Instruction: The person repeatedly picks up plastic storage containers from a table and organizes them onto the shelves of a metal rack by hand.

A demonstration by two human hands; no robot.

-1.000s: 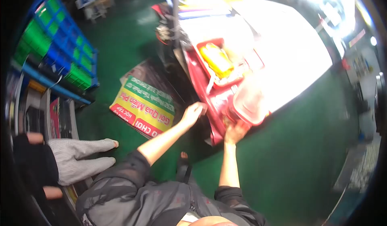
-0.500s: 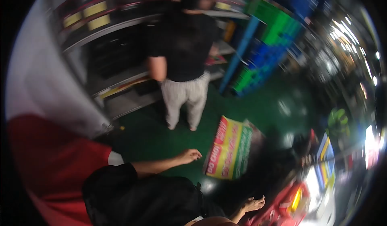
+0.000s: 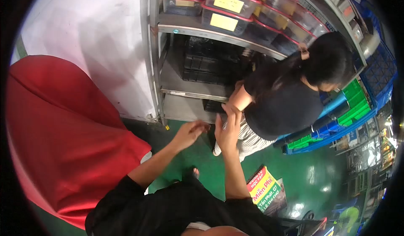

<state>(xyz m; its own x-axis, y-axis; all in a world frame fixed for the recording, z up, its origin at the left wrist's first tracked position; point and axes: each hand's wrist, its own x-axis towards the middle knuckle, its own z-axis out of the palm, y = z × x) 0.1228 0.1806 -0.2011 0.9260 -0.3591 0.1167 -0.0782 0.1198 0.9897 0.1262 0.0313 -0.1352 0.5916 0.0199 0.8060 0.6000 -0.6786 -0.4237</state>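
Both hands raised before the shelf rack (image 3: 153,63), with no item seen in either grip.
Your left hand (image 3: 189,136), at the middle of the frame, is loosely curled, its grip released as far as shows; your right hand (image 3: 229,133), just beside it, has fingers spread and grip released. The rack, nearest thing ahead, stands upper centre, holding labelled bins (image 3: 224,22) above and black crates (image 3: 206,63) below, none touched by you. The right fingertips overlap a co-worker's arm (image 3: 240,98) in view; contact cannot be confirmed. Progress: no handling is visibly complete; bins and crates sit shelved, and what remains outstanding cannot be determined.
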